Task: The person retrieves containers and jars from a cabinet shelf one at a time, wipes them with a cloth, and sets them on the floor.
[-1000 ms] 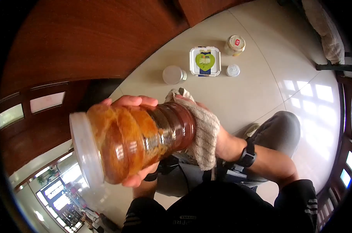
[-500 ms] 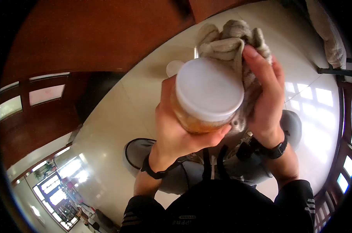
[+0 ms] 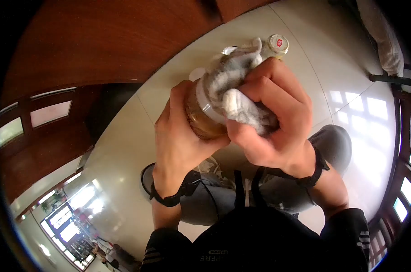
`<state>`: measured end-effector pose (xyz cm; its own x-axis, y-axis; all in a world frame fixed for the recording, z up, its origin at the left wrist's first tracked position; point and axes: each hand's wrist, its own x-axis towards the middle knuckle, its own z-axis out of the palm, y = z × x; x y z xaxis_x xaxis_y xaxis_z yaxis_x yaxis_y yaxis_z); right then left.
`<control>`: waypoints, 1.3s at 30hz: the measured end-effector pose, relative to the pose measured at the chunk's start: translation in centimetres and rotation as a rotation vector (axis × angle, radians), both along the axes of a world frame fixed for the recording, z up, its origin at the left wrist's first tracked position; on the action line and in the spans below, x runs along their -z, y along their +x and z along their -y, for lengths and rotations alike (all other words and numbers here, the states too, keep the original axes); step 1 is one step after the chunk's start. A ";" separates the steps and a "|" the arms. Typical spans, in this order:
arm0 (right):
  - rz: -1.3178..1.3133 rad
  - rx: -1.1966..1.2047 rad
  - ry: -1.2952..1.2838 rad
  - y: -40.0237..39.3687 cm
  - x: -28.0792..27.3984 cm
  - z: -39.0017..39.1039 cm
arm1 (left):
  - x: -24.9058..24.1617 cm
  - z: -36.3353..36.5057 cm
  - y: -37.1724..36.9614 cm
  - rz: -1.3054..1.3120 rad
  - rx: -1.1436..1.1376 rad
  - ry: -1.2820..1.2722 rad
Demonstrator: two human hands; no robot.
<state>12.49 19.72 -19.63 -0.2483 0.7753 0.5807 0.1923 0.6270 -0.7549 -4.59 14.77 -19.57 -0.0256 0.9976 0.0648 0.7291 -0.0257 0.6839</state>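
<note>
My left hand (image 3: 176, 131) is wrapped round a clear jar (image 3: 198, 118) with amber contents and a white lid. The jar is tilted, its lid turned toward my right hand (image 3: 282, 109). A greyish-white cloth (image 3: 232, 72) is bunched in my right fingers and pressed over the lid, hiding most of it. The jar's underside and the far side of its body are out of sight.
On the tiled floor (image 3: 124, 177) beyond my hands stands another jar (image 3: 278, 44) with a red mark on its lid. A round white object (image 3: 197, 74) lies behind the held jar. Dark wooden furniture (image 3: 110, 41) borders the upper left.
The jar has tipped from lid-up to lid-right, shifting slightly left. My right hand has brought the cloth from beside the jar onto its lid. The jar with the red mark has come into sight.
</note>
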 end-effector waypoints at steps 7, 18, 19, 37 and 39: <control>0.052 0.120 -0.046 0.5 0.1 -0.5 | 0.7 -0.1 0.5 -0.016 0.126 0.132; 0.077 0.136 -0.128 0.1 1.4 -1.0 | 1.6 -0.7 0.6 -0.056 0.139 0.144; 0.068 0.121 -0.116 0.1 1.4 -1.0 | 1.5 -0.6 0.5 -0.052 0.138 0.137; -0.248 0.067 -0.183 0.9 -0.2 -0.1 | 1.5 0.0 0.5 0.408 0.080 0.219; -0.368 0.084 -0.256 0.8 -0.5 0.1 | 1.9 0.3 1.1 0.692 -0.038 0.077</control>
<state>13.31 19.59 -19.15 0.0089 0.9142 0.4052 -0.0754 0.4047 -0.9113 -3.48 14.51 -21.52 -0.1217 0.9883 0.0918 0.1280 -0.0761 0.9888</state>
